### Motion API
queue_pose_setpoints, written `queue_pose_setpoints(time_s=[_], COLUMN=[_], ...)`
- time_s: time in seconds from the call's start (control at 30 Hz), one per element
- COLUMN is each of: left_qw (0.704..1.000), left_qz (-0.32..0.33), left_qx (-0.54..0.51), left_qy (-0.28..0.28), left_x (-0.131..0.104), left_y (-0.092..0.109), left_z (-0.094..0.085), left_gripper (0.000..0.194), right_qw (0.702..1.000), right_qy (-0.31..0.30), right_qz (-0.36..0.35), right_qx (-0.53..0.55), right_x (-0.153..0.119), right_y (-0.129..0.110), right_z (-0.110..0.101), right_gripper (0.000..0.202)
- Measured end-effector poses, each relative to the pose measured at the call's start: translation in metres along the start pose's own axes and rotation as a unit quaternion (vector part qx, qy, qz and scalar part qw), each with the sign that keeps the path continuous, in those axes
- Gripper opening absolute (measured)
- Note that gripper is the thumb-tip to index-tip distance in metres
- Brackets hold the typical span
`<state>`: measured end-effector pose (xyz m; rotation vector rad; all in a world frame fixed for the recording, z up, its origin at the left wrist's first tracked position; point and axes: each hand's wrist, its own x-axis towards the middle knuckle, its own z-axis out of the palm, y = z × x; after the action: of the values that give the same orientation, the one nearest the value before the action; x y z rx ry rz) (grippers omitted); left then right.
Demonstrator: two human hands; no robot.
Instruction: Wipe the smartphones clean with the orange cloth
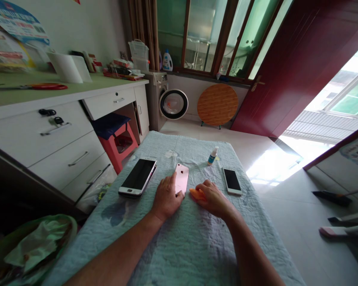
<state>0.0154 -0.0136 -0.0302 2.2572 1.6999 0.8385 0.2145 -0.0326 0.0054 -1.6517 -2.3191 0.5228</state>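
A pink smartphone (pixel 182 178) lies back side up on the blue-green quilted cloth (pixel 179 238). My left hand (pixel 167 194) grips its lower left edge, fingers along the side and thumb at the bottom. To the right of the phone, my right hand (pixel 211 195) is closed on an orange cloth (pixel 197 194), which rests against the table cover. A larger white phone with a dark screen (pixel 139 174) lies to the left, on top of another flat device. Beyond my right hand stands a small spray bottle (pixel 213 155), and a smaller white phone (pixel 232 180) lies at the right edge.
A white drawer desk (pixel 65 135) with scissors (pixel 47 86) on it runs along the left. Below are a red stool (pixel 119 145) and a bin with a bag (pixel 35 246). Ahead are an open washing machine (pixel 159 99) and a round wooden tabletop (pixel 217 104).
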Motion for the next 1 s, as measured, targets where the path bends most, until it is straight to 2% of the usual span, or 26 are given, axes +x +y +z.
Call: queue_pose_setpoints(time_s=[0.23, 0.3, 0.37, 0.5, 0.6, 0.7, 0.8, 1.0], left_qw=[1.0, 0.999, 0.999, 0.998, 0.996, 0.995, 0.995, 0.993], left_qz=[0.012, 0.022, 0.03, 0.026, 0.011, 0.013, 0.02, 0.019], left_qx=[0.0, -0.005, -0.008, -0.001, 0.005, 0.011, 0.017, 0.031], left_qy=[-0.021, -0.029, -0.038, -0.061, -0.093, -0.102, -0.096, -0.112], left_x=[0.001, 0.002, 0.001, -0.004, -0.008, -0.011, -0.012, -0.011], left_y=[-0.002, -0.004, -0.004, 0.002, 0.011, 0.015, 0.014, 0.012], left_z=[-0.001, 0.0, 0.001, 0.001, -0.001, -0.002, -0.001, -0.003], left_gripper=[0.062, 0.061, 0.06, 0.06, 0.063, 0.064, 0.067, 0.09], right_qw=[0.999, 0.996, 0.988, 0.966, 0.962, 0.961, 0.958, 0.968], right_qy=[0.022, 0.057, 0.105, 0.184, 0.212, 0.243, 0.256, 0.235], right_qz=[-0.003, 0.009, 0.031, 0.064, 0.054, 0.03, 0.018, 0.035], right_qx=[0.049, 0.075, 0.112, 0.172, 0.161, 0.13, 0.127, 0.08], right_x=[0.007, 0.008, 0.009, 0.012, 0.015, 0.019, 0.021, 0.024], right_y=[0.003, 0.002, 0.0, -0.004, -0.004, -0.004, -0.007, -0.015], right_z=[0.001, 0.002, 0.003, 0.007, 0.012, 0.019, 0.024, 0.027], right_gripper=[0.008, 0.005, 0.013, 0.015, 0.006, 0.004, 0.009, 0.018])
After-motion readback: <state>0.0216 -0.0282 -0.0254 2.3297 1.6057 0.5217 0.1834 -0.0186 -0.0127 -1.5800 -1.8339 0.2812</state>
